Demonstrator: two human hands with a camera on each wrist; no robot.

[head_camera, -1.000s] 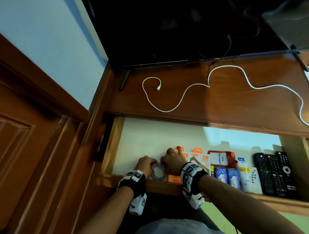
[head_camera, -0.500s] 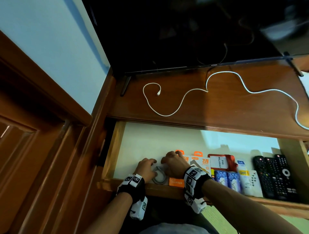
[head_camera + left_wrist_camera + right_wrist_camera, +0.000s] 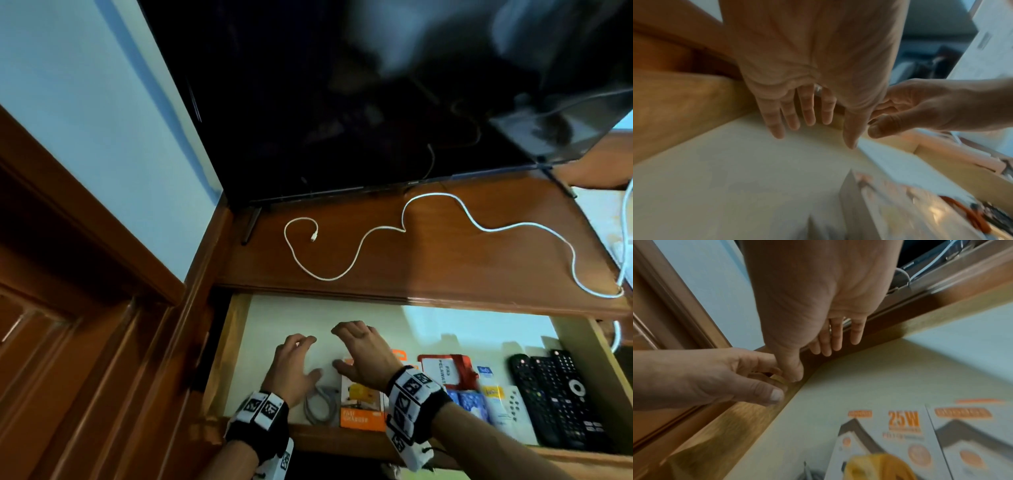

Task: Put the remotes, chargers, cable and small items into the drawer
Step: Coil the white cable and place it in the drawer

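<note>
The drawer (image 3: 227, 349) stands pulled out. A coiled grey cable (image 3: 320, 404) lies at its front, beside orange-and-white charger boxes (image 3: 363, 407) (image 3: 900, 431). Three black remotes (image 3: 558, 397) lie at the right end. My left hand (image 3: 301, 356) (image 3: 797, 116) hovers over the bare drawer floor just behind the coil, fingers relaxed and empty. Close to its right, my right hand (image 3: 347, 346) (image 3: 824, 350) is spread above the boxes, holding nothing. A long white cable (image 3: 363, 246) snakes across the wooden top above the drawer.
A red-edged pass card (image 3: 445, 371), blue packets (image 3: 469, 404) and a white packet (image 3: 507, 411) sit between boxes and remotes. A dark TV (image 3: 342, 102) stands on the wooden top (image 3: 445, 274). Wooden door panels (image 3: 85, 342) fill the left.
Both hands have let go of the coiled grey cable, opened, and lifted away toward the back of the drawer. The coil now lies free at the drawer's front.
</note>
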